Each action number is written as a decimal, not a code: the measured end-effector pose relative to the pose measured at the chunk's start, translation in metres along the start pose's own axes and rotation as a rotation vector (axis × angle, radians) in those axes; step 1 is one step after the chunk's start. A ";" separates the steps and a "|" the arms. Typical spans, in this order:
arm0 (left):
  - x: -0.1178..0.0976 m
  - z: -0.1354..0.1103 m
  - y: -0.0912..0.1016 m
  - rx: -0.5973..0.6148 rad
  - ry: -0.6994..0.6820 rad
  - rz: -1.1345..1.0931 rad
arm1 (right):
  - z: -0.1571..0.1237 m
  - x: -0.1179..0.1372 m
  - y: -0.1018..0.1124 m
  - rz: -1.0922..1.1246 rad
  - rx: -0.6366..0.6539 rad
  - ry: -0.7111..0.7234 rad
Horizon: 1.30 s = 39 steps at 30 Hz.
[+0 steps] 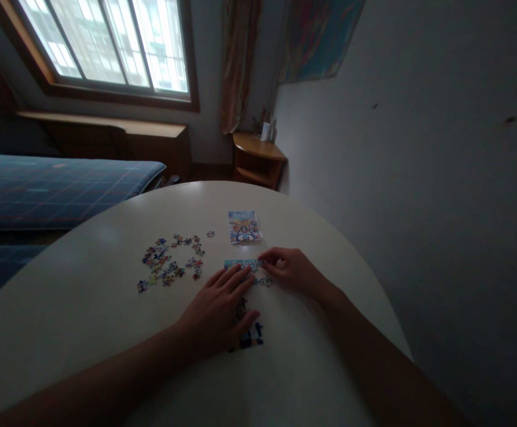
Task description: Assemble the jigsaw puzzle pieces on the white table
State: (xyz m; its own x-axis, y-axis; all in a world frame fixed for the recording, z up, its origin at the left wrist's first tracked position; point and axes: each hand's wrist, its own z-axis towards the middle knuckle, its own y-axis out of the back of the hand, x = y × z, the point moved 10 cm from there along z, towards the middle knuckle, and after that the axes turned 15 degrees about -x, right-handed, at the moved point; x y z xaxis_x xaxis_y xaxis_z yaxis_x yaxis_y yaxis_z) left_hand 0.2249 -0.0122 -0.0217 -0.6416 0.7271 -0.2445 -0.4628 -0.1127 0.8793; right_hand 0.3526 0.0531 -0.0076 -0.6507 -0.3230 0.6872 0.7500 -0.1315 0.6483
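My left hand lies flat with fingers stretched over a partly joined jigsaw puzzle, hiding much of its middle. The thumb rests near the lower, darker part. At the puzzle's upper right corner, my right hand is closed in a pinch on a small jigsaw puzzle piece, mostly covered by the fingertips. A colourful picture sheet lies just beyond the puzzle. Many loose jigsaw pieces are spread to the left of it, and a single piece sits apart near the sheet.
All this is on a round white table. A bed with a blue plaid cover stands at the left. Beyond the table are a wooden corner shelf and a window. A bare wall runs along the right.
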 end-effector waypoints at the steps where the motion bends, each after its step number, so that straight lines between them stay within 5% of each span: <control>1: 0.000 0.000 0.000 -0.005 0.001 -0.002 | 0.000 -0.001 -0.001 -0.008 0.007 -0.004; 19: 0.000 0.001 0.000 0.012 0.000 -0.009 | 0.001 -0.005 -0.008 -0.077 0.044 0.058; 34: 0.001 -0.001 0.001 -0.022 0.005 -0.028 | 0.003 0.002 0.022 -0.089 0.011 0.111; 39: 0.001 -0.002 -0.001 -0.027 -0.002 -0.016 | -0.002 0.003 0.023 -0.173 0.108 0.090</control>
State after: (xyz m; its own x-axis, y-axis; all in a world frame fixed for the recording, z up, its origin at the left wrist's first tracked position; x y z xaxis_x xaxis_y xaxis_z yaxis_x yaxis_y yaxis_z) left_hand 0.2238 -0.0125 -0.0234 -0.6327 0.7303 -0.2575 -0.4896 -0.1196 0.8637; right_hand 0.3684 0.0469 0.0085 -0.7515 -0.3878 0.5338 0.6080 -0.0929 0.7885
